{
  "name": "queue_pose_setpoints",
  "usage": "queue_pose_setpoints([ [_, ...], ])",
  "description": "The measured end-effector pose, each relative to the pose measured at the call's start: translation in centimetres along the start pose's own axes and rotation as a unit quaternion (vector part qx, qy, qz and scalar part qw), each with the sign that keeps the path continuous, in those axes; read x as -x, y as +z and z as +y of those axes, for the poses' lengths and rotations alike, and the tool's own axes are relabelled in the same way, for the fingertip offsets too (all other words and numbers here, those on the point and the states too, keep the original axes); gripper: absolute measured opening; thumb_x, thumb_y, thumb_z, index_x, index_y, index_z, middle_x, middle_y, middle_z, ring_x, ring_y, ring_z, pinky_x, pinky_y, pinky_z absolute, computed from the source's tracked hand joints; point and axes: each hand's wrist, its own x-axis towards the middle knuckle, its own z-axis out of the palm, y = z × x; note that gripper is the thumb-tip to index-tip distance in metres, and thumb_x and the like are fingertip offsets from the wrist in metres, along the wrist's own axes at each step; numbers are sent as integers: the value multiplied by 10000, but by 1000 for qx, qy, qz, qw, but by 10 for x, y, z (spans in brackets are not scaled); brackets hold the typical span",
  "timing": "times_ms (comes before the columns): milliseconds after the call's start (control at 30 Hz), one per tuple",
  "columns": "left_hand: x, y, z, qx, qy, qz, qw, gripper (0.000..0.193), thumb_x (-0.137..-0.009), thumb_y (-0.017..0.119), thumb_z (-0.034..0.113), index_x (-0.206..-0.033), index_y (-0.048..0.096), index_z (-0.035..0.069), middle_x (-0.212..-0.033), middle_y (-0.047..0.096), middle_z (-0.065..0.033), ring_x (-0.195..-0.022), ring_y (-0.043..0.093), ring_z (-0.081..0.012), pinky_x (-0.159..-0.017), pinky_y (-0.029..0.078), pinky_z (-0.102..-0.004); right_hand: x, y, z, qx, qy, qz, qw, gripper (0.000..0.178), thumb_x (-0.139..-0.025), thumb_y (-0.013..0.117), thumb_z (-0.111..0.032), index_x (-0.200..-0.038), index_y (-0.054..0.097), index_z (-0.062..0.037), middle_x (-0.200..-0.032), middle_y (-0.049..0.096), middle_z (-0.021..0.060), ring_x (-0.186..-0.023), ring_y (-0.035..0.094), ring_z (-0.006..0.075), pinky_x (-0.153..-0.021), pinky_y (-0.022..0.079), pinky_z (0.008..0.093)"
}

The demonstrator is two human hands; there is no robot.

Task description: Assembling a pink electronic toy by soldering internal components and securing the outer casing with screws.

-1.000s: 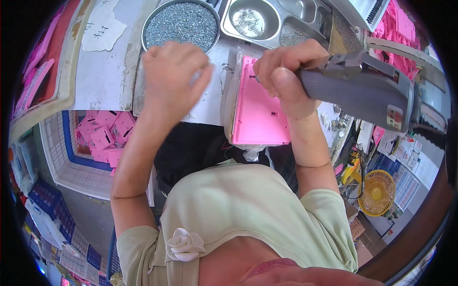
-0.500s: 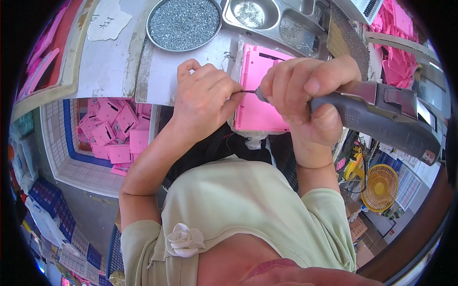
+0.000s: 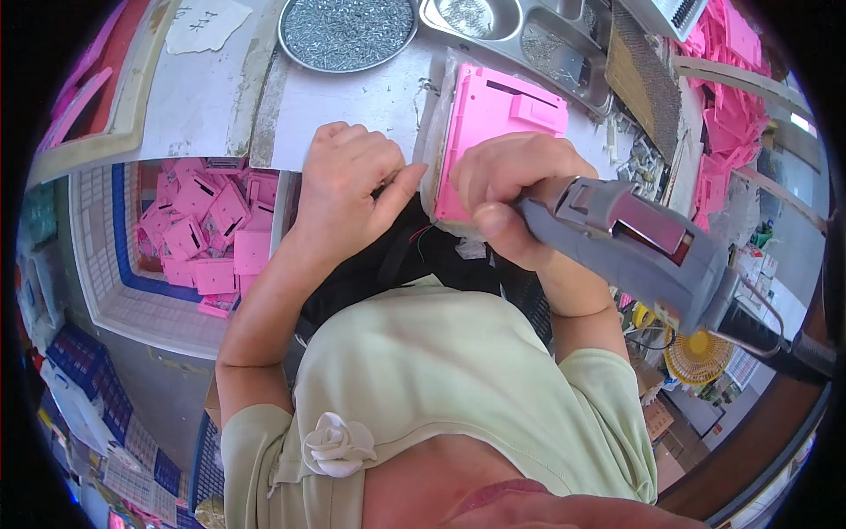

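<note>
My right hand (image 3: 520, 189) is closed around a grey electric screwdriver (image 3: 630, 242), whose body slants down to the right and whose tip is hidden behind the hand. Partly under that hand lies a flat pink plastic housing (image 3: 498, 110) with a dark slot and a raised block. My left hand (image 3: 352, 181) hovers left of the housing, fingers curled in and thumb held a little off them; whatever sits inside is hidden. Beyond it stands a round metal dish (image 3: 300, 60) full of small screws (image 3: 348, 31).
A metal compartment tray (image 3: 511, 44) with small screws stands at the back. On the left, a white plastic basket (image 3: 99, 264) holds many pink housings (image 3: 203, 220). More pink parts (image 3: 731, 75) are piled at the right, above a yellow fan (image 3: 699, 357).
The screwdriver's bit has come away from my left fingers. My right hand has lowered and turned the tool over the housing, while my left hand has drawn slightly left.
</note>
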Motion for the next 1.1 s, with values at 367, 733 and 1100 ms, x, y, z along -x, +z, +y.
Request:
queue_pose_setpoints([
  [367,4,24,17,7,48,34,998,205,-771,816,129,-946,709,140,-914,701,35,-887,641,-164,-933,360,-433,-9,-2,-8,-252,-80,40,964,330,-940,772,-222,-1076,543,-27,-695,572,51,-592,538,158,-612,498,348],
  [733,-14,7,33,46,81,-65,994,369,-720,777,113,-1085,722,108,-1190,716,-16,-1093,624,-230,-984,355,-454,20,-1,-12,-254,-67,39,964,263,-916,744,-127,-1050,547,-17,-718,593,70,-637,566,175,-680,529,367],
  [1100,-8,15,25,-88,59,-123,987,513,-716,753,201,-1224,738,130,-1424,642,28,-1264,548,-262,-1068,298,-506,26,33,20,-77,-172,21,982,187,-866,701,-36,-937,529,-45,-619,580,61,-480,567,223,-560,547,407],
])
